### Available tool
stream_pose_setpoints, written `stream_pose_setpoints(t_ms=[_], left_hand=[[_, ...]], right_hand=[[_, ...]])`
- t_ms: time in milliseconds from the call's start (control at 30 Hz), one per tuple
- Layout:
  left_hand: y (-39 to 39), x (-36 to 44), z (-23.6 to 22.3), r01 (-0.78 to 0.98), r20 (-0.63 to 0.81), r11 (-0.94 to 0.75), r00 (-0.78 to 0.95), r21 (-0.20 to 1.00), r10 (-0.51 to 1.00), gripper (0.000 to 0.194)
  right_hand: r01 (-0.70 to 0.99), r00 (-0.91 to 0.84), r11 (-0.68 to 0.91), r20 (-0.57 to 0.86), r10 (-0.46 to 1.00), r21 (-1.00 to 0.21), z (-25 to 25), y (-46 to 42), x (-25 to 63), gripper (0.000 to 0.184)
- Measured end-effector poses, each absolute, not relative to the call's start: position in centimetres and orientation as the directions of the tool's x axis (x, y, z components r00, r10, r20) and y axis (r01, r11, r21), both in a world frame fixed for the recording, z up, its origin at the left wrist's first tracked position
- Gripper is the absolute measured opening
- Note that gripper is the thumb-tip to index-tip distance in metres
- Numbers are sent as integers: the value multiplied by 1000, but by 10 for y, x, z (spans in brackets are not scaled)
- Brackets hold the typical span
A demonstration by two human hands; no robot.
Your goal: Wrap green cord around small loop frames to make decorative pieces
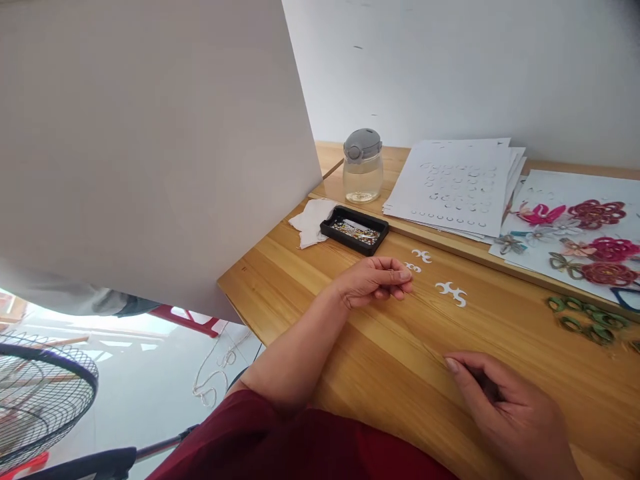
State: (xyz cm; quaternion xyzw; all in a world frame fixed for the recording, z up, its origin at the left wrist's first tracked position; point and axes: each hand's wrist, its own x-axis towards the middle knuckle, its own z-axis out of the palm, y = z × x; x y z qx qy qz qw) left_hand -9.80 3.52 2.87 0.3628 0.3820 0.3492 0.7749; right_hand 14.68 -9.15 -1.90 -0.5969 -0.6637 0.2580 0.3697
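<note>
My left hand [379, 281] is closed in a pinch above the wooden table, thumb and forefinger together. Just past its fingertips is a small white crescent-shaped cutout [413, 267]; whether the fingers touch it I cannot tell. Close by lie another white cutout [421, 256] and a larger group of joined crescents [451, 293]. My right hand [515, 407] is nearer the table's front, its thumb and forefinger pressed together and the other fingers curled under. Anything between those fingertips is too small or hidden to make out.
A black tray [345, 239] of small beads rests partly on white cloth [307, 223]. Behind it stands a grey-lidded bottle [363, 175]. Paper sheets [450, 193], coloured looped flowers [597, 213] and green rings [590, 319] lie rightward. A fan [43, 400] stands at left.
</note>
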Motion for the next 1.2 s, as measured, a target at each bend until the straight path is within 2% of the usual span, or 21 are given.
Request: stream_pose_setpoints(t_ms=[100, 233, 300, 400, 600, 633, 700, 767, 833, 900, 967, 1100, 1200], left_hand=[[26, -81, 26, -247, -375, 570, 543, 784, 751, 25], [12, -58, 18, -160, -429, 646, 627, 746, 650, 21], [6, -48, 14, -95, -463, 665, 645, 741, 608, 21], [0, -39, 8, -14, -475, 640, 657, 768, 585, 19], [-1, -39, 4, 33, -322, 384, 614, 923, 720, 26], [0, -40, 4, 59, -275, 304, 612, 951, 742, 26], [2, -43, 6, 171, -117, 17, 597, 985, 794, 21], [4, -47, 11, 336, 57, -325, 612, 884, 789, 15], [6, -53, 17, 472, 102, -530, 672, 704, 734, 17], [8, -59, 23, 553, 39, -597, 714, 581, 699, 20], [12, -66, 27, 588, -15, -612, 728, 529, 686, 20], [19, -78, 28, 624, -62, -596, 715, 505, 696, 16], [23, -81, 26, 665, 19, -515, 602, 541, 798, 16]], right_hand=[[517, 80, 76, 136, 987, -853, -19, -91, 146, 22], [263, 164, 68, 114, 980, -962, -22, -86, 148, 30], [221, 156, 105, 142, 978, -970, -23, -84, 150, 31], [217, 138, 101, 133, 981, -971, -21, -83, 152, 23], [132, 151, 4, 24, 988, -991, -18, -84, 151, 23], [114, 146, -4, 13, 989, -993, -18, -83, 152, 23], [90, 126, -32, -20, 992, -995, -17, -83, 152, 25], [89, 111, -67, -57, 992, -994, -14, -83, 153, 26], [103, 108, -101, -90, 990, -990, -9, -83, 152, 24], [125, 97, -127, -116, 989, -984, -4, -84, 152, 22], [156, 67, -138, -129, 989, -978, -1, -84, 152, 22], [190, 31, -138, -135, 990, -972, 0, -83, 153, 22], [171, 36, -149, -145, 989, -974, 0, -84, 153, 23]])
